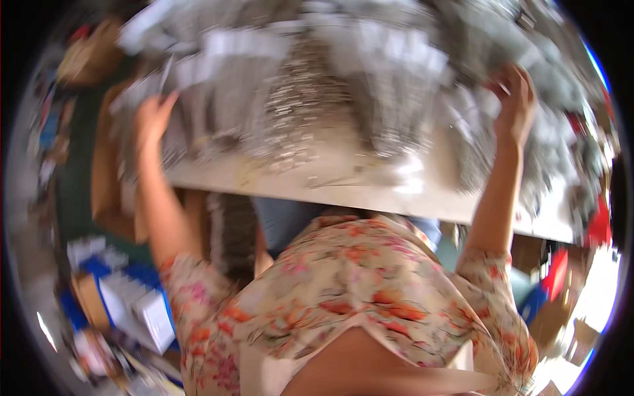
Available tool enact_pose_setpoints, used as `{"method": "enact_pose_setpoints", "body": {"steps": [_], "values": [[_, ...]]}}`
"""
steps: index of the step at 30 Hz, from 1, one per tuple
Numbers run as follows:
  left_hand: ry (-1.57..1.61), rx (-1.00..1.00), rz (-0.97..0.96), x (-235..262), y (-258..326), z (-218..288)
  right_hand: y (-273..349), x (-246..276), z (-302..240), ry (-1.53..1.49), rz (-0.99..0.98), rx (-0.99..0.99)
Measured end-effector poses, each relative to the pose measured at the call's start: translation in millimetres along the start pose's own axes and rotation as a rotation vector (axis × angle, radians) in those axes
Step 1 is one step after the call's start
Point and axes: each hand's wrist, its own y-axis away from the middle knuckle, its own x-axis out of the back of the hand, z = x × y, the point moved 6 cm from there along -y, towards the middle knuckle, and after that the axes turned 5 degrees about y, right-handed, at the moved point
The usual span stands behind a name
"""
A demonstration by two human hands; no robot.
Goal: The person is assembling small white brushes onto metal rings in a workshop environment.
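Motion blurs much of the view. My left hand (153, 122) is raised over the left end of the table, fingers closed around something I cannot make out; a thin white sliver (168, 71) rises just above them. At the right, my right hand (516, 105) has curled fingers beside a heap of grey, see-through bags (545, 66); a small pale bit shows at its fingertips, too smeared to name. Between my hands lie bundles of clear plastic bags (389, 86) with white tops. A pile of small shiny metal-looking pieces (300, 99) sits among them.
The pale tabletop (264, 177) has its front edge close to my body. A cardboard box (105, 165) stands against its left end. Blue and white boxes (135, 300) lie low at the left. Red and blue items (551, 280) are at the lower right.
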Motion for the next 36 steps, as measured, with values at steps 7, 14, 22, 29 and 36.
{"method": "enact_pose_setpoints", "body": {"steps": [7, 14, 22, 29, 36], "values": [[0.427, 0.14, -0.179, -36, -24, -99, 44, 69, 17, 0.891, -0.189, 0.141], [0.686, 0.316, -0.136, -35, -11, -106, 73, 69, 47, 1.196, -0.333, 0.079], [0.621, 0.3, 0.1, 3, -4, -71, 48, 75, 30, 1.06, -0.204, 0.265], [0.755, 0.109, 0.364, 34, -20, -41, -14, 238, 12, 0.535, 0.327, -0.064], [0.758, 0.095, 0.117, -4, 13, 53, -25, 284, 82, 1.259, 0.157, -0.262]]}}
